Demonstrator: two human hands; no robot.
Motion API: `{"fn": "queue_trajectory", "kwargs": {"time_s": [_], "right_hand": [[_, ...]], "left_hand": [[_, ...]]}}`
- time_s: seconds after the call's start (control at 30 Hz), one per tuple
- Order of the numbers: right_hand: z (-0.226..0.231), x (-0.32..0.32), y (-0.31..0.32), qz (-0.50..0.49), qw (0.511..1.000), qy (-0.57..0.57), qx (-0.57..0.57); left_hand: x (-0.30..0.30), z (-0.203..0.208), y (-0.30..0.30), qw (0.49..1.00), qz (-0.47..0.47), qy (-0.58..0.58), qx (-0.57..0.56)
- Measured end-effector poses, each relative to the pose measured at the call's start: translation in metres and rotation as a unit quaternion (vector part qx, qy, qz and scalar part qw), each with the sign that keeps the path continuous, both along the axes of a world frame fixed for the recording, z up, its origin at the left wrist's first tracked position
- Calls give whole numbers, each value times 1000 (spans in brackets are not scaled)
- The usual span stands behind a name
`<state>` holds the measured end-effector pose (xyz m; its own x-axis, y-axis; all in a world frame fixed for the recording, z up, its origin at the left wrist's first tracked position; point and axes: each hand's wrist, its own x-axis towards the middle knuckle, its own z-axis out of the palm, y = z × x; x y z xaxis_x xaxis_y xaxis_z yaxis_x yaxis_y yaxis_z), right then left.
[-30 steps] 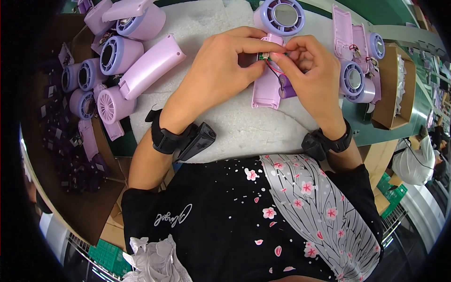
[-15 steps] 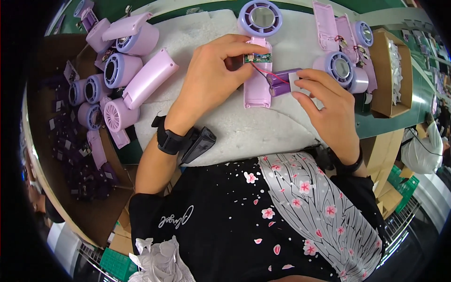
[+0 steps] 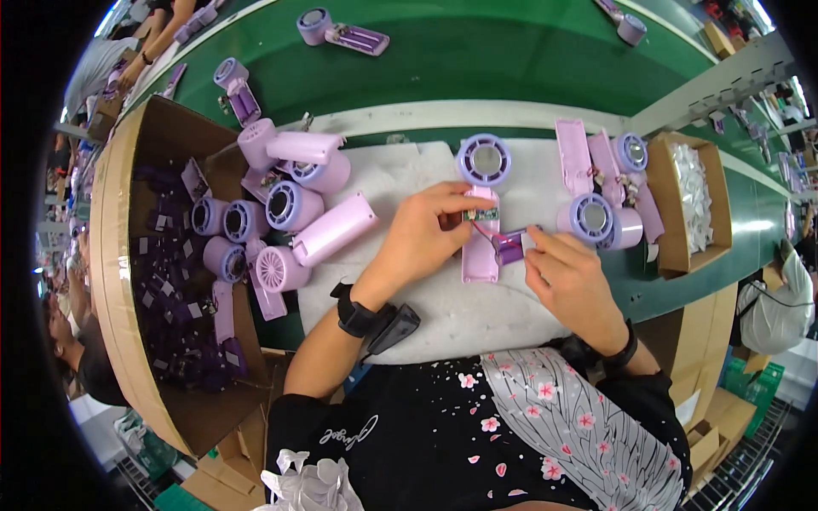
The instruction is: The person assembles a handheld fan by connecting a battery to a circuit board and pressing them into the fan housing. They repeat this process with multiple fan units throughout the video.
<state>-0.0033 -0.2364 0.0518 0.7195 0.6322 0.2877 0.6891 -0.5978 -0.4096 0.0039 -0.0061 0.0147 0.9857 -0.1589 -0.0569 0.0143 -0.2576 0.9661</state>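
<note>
A handheld fan with a purple ring head (image 3: 486, 160) and an opened pink handle shell (image 3: 481, 266) lies on a white foam sheet in front of me. My left hand (image 3: 419, 232) has its thumb and fingers closed around the shell's upper part, at a small green circuit board (image 3: 482, 215). Red and dark wires run from the board to a purple battery pack (image 3: 509, 247). My right hand (image 3: 569, 277) pinches the pack's right end, at a white patch (image 3: 528, 241). The pack is tilted, partly over the shell's right edge. The right fingertips partly cover the patch.
A large cardboard box (image 3: 119, 255) with many purple battery packs stands left, fan parts (image 3: 336, 230) piled beside it. More fans (image 3: 590, 218) and shells lie right, next to a carton of white pieces (image 3: 720, 213). A green conveyor (image 3: 477, 60) carries fans behind; other people work far left.
The whole view has shifted, so more of the conveyor shows and the work sits lower. My right fingers are more curled at the white patch. The left hand keeps its hold at the board.
</note>
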Motion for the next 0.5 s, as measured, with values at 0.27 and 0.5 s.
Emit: {"fn": "queue_trajectory", "kwargs": {"time_s": [0.27, 0.5], "right_hand": [[-7, 4, 0, 4, 1000, 9, 26], [-13, 5, -8, 0, 998, 23, 56]], "left_hand": [[0, -5, -1, 1000, -3, -19, 21], [2, -6, -1, 1000, -6, -24, 19]]}}
